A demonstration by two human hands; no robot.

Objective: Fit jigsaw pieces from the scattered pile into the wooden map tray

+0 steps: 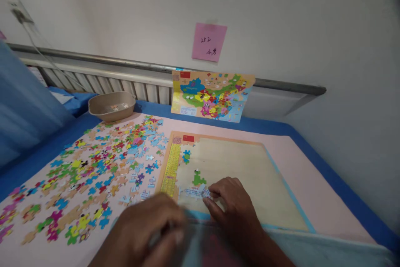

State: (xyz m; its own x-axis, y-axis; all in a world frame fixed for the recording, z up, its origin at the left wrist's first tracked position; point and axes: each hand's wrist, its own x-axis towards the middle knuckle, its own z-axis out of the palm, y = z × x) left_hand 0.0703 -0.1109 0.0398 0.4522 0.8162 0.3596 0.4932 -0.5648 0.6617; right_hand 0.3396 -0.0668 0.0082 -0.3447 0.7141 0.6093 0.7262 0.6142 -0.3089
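Note:
A shallow puzzle board [231, 167] lies in front of me, with a yellow strip of joined pieces down its left side. My right hand [236, 206] rests over the lower part of the board, thumb and forefinger pinched on a pale jigsaw piece [205, 192] with printed marks. That piece touches or lies beside a row of pale blue, text-covered pieces [192, 192]. Just above is a green cluster [198, 178]; a blue and green cluster [186, 157] sits higher up. My left hand [150, 225], curled and smeared by motion, hovers at the board's lower left corner; whether it holds anything is unclear.
Many loose jigsaw pieces [93, 171] spread across the pink surface on the left. A beige basin [111, 106] with a few pieces stands behind them. A printed map picture [213, 96] hangs from the metal rail [287, 86]. A pink note [209, 42] is on the wall.

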